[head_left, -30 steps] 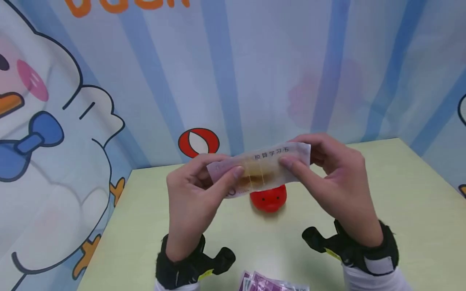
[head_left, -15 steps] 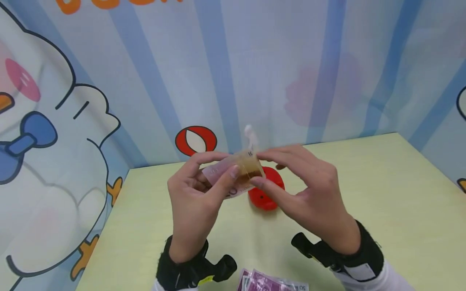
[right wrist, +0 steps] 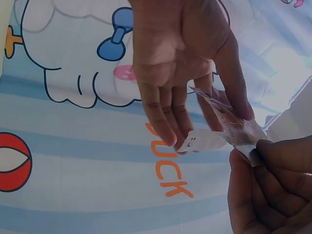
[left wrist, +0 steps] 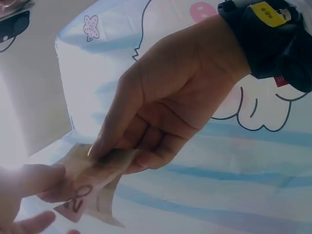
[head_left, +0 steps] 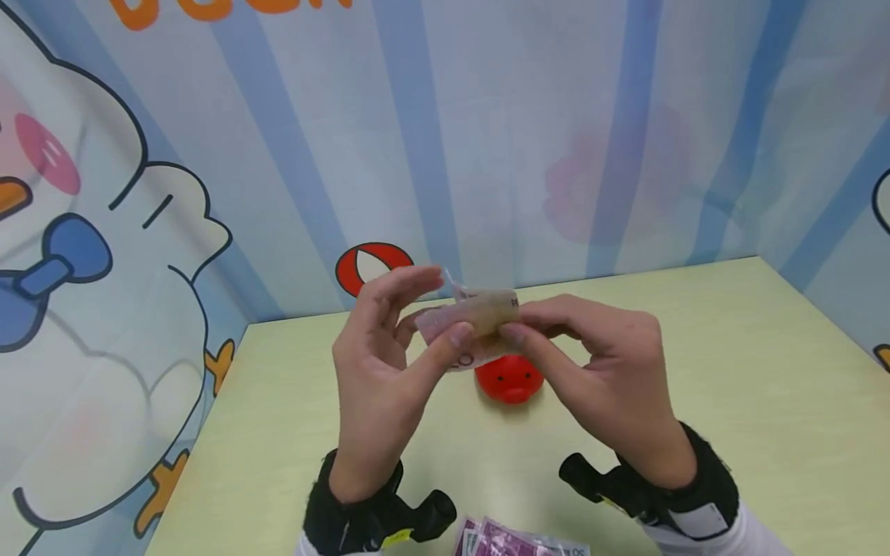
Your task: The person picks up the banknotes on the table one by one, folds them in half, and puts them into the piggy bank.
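Observation:
Both hands hold a purplish play banknote (head_left: 480, 313), folded over so that layers show, up in front of a red pig-shaped figure (head_left: 511, 382) on the table. My left hand (head_left: 389, 394) pinches its left part, thumb on the near face, other fingers lifted away. At its right end, my right hand (head_left: 605, 378) pinches with thumb and forefinger. In the left wrist view the banknote (left wrist: 100, 170) shows a printed number, and a loose flap hangs below. The right wrist view shows a white end of the banknote (right wrist: 207, 141) sticking out beside the left hand's fingers (right wrist: 155, 109).
Several purple play banknotes (head_left: 518, 540) lie in a pile at the table's near edge, partly cut off by the frame. The pale yellow table (head_left: 765, 371) meets a blue-striped cartoon backdrop (head_left: 514, 139). A black camera mount (head_left: 417, 517) sits on each wrist.
The banknote was spread wide between both hands; it is now folded to a shorter piece. My right hand has moved left toward my left hand, whose upper fingers have lifted off the banknote.

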### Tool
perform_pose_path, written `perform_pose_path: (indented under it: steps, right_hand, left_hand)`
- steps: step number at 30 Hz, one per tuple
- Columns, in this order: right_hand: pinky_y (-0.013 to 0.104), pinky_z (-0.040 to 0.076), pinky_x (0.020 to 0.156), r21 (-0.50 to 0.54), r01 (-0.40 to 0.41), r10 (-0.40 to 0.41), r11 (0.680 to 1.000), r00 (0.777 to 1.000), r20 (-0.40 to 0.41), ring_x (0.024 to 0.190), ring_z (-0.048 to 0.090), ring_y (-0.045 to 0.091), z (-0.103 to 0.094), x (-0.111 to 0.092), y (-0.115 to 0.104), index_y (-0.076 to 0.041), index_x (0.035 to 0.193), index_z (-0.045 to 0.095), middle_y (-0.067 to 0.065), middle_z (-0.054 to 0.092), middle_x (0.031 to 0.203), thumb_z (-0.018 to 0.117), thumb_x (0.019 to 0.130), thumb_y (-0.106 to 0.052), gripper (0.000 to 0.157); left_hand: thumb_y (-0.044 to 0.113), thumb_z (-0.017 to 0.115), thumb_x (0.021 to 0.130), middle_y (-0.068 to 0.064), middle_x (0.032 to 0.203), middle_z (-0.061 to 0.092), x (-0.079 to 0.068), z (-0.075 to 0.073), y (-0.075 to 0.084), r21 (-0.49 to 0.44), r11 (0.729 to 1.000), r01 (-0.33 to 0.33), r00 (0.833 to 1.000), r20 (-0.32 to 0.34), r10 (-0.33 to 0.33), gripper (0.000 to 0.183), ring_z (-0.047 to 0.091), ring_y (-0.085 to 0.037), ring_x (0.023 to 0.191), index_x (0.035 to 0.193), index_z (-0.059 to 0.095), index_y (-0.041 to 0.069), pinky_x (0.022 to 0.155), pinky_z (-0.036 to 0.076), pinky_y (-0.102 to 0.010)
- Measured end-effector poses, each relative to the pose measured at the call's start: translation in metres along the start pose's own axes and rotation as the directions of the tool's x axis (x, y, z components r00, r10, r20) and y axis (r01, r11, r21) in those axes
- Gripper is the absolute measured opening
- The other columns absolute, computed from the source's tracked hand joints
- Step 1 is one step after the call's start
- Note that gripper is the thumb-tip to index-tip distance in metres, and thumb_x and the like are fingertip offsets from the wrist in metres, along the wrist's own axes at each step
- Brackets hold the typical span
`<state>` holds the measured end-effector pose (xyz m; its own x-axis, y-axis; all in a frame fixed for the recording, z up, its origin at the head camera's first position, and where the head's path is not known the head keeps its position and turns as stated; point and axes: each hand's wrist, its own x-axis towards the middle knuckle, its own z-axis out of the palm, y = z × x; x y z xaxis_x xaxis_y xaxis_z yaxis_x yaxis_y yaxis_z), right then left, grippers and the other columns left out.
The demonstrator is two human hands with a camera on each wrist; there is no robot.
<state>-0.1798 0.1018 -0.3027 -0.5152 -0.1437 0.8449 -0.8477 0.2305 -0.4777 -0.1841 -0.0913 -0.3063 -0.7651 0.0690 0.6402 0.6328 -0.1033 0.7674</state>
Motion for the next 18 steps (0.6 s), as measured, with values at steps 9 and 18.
perform_pose_path:
  steps: [9, 18]
  right_hand:
    - [0.028, 0.058, 0.076, 0.173, -0.117, 0.119, 0.978, 0.993, -0.003, 0.079, 0.072, 0.019, -0.0062, -0.0016, 0.0002, -0.001, 0.099, 0.074, 0.011, 0.074, 0.091, 0.073, 0.078, 0.012, 0.025]
    - [0.026, 0.055, 0.082, 0.012, -0.028, 0.029, 1.000, 0.995, -0.096, 0.092, 0.066, 0.020, -0.0034, 0.0022, 0.0020, 0.004, 0.110, 0.067, 0.012, 0.069, 0.104, 0.074, 0.079, 0.005, 0.031]
  left_hand:
    - [0.010, 0.072, 0.088, -0.016, 0.106, 0.065, -0.0030, -0.0036, 0.0006, -0.115, 0.978, 0.172, 0.985, -0.004, -0.174, 0.032, 0.064, -0.034, 0.094, 0.117, 0.064, 0.001, 0.084, 0.057, -0.041]
    - [0.003, 0.073, 0.086, -0.016, 0.101, 0.069, -0.0047, -0.0019, 0.0003, -0.105, 0.988, 0.115, 0.992, -0.049, -0.120, 0.020, 0.068, -0.036, 0.095, 0.102, 0.066, -0.005, 0.084, 0.057, -0.046]
